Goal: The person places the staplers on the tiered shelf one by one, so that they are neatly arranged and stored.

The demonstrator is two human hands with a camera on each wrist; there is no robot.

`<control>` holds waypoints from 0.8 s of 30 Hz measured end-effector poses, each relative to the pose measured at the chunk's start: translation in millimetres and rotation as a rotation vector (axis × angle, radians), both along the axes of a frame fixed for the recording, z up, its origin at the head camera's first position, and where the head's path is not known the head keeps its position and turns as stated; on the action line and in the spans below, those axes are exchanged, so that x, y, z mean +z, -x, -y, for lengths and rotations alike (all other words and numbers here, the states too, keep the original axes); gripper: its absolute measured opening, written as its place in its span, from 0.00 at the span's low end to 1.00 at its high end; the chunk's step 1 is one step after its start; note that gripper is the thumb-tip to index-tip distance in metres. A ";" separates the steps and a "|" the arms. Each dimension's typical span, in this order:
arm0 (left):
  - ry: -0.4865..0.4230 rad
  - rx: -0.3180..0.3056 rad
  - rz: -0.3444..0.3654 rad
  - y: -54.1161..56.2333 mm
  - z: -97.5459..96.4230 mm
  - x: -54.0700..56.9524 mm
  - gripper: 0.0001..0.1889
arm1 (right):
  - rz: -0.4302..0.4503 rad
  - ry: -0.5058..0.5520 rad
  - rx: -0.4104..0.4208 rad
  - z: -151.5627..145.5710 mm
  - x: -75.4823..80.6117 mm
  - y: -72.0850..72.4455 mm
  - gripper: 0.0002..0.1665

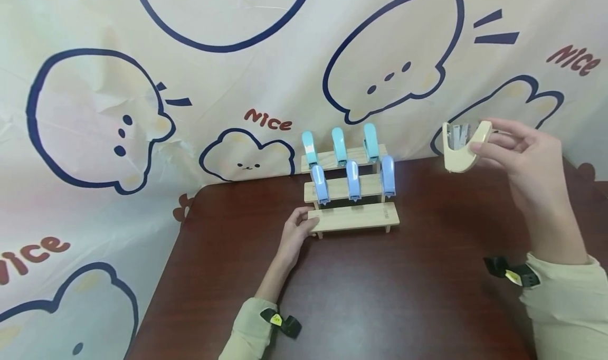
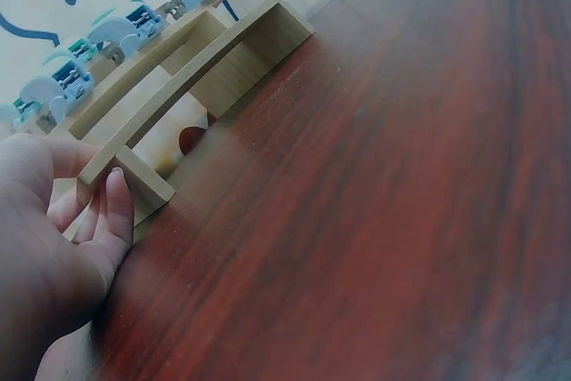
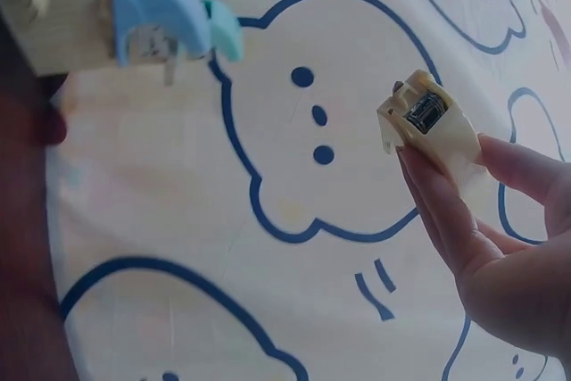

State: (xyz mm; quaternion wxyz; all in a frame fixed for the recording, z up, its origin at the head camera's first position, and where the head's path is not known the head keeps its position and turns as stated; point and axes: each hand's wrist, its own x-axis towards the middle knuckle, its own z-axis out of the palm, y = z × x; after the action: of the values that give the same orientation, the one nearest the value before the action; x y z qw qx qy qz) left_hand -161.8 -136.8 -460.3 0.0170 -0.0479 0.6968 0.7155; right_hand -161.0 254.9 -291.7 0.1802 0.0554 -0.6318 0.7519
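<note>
High at the right of the head view, my right hand holds a cream mini stapler between thumb and fingers, off the table. Its silver metal part faces up, and the right wrist view shows the cream stapler beyond the fingertips. My left hand grips the left end of a three-tier wooden rack, thumb on top of the lowest shelf. Three periwinkle-blue staplers stand on the middle shelf. Three turquoise staplers stand in a row on the top shelf.
The rack stands on a dark reddish-brown table near its back edge. Behind the table hangs a pale cloth printed with navy cartoon outlines. Black straps with small devices sit on both sleeves.
</note>
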 end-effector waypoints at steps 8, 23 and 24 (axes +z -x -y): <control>0.001 -0.001 -0.003 -1.7 0.6 -1.8 0.19 | 0.014 0.028 0.065 13.8 2.0 4.3 0.20; -0.003 0.001 -0.006 0.4 0.6 -0.3 0.19 | 0.164 -0.250 0.061 24.5 -14.8 12.6 0.27; -0.003 0.002 -0.004 0.2 0.7 -0.5 0.19 | 0.168 -0.263 0.066 25.4 -15.4 13.0 0.27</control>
State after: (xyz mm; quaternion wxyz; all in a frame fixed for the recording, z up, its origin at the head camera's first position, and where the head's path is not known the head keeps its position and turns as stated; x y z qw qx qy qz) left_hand -162.1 -137.5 -460.8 0.0150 -0.0471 0.6958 0.7165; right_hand -174.0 229.5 -307.1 0.0932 0.0359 -0.7354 0.6702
